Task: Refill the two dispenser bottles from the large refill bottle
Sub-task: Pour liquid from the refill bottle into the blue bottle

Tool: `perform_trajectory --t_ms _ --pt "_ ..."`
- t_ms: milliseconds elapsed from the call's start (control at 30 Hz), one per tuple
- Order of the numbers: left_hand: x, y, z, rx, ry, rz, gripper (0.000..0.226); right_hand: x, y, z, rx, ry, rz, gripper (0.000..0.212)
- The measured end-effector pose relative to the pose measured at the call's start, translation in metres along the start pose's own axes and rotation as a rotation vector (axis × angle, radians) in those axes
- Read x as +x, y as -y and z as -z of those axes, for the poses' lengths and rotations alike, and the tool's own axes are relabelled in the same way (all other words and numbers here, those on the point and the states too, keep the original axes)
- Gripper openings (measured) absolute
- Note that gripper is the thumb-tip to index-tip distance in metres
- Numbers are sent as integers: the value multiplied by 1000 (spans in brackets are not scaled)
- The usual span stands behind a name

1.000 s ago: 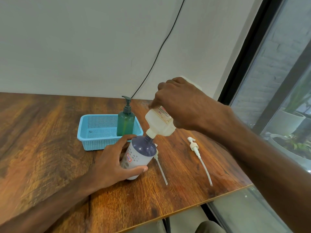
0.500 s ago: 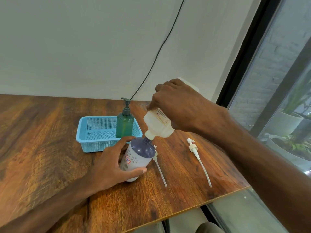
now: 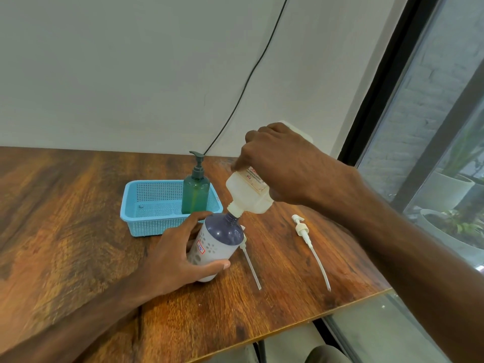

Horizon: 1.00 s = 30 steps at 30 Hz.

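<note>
My right hand [image 3: 285, 163] grips the white refill bottle [image 3: 248, 193], tipped neck-down so its spout meets the open mouth of the purple-and-white dispenser bottle [image 3: 216, 242]. My left hand [image 3: 178, 258] wraps around that dispenser bottle, which stands on the wooden table [image 3: 78, 231]. A green pump dispenser bottle [image 3: 196, 191] stands upright in the right end of the blue basket [image 3: 146, 221]. Two white pump heads with long tubes lie on the table: one [image 3: 250, 263] just right of the purple bottle, the other [image 3: 310, 244] farther right.
A black cable [image 3: 251, 74] runs down the white wall behind the table. The table's right edge ends near a dark-framed window [image 3: 392, 100] with potted plants [image 3: 450, 189] outside. The table's front edge lies close below the pump tubes.
Almost nothing differs. Both hands and both bottles keep the same pose, with the refill bottle's spout still at the purple bottle's mouth; only the camera view has shifted slightly.
</note>
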<state>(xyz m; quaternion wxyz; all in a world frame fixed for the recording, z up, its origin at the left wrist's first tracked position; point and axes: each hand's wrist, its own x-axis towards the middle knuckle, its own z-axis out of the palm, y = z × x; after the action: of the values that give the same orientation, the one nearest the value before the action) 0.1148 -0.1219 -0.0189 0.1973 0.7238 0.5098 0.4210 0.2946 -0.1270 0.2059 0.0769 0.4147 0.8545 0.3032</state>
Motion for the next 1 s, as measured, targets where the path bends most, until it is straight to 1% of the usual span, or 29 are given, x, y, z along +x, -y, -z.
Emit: perform_trajectory --t_ms 133,233,433,533,667,767,867,1000 --pt "-1 0 0 4 -2 7 102 1 -5 -7 19 -16 21 64" --pt "-1 -2 1 -8 -3 3 98 -2 -17 -21 103 -37 19 69" --pt "-2 1 2 -16 -19 4 105 -22 -37 -78 488 -39 -61 83" --pt "-2 0 2 -19 -25 2 100 -34 -35 -117 674 -79 -115 81" --pt "-3 -1 3 -60 -48 41 92 -40 -22 -161 883 -149 -322 83" --pt "-2 -1 1 -128 -66 80 85 -38 -10 -184 1044 -262 -468 85" --pt "-2 3 -1 -208 -54 124 89 -35 2 -202 1163 -345 -593 86" --pt "-3 7 -2 -281 -40 163 100 -33 19 -223 1256 -359 -726 90"
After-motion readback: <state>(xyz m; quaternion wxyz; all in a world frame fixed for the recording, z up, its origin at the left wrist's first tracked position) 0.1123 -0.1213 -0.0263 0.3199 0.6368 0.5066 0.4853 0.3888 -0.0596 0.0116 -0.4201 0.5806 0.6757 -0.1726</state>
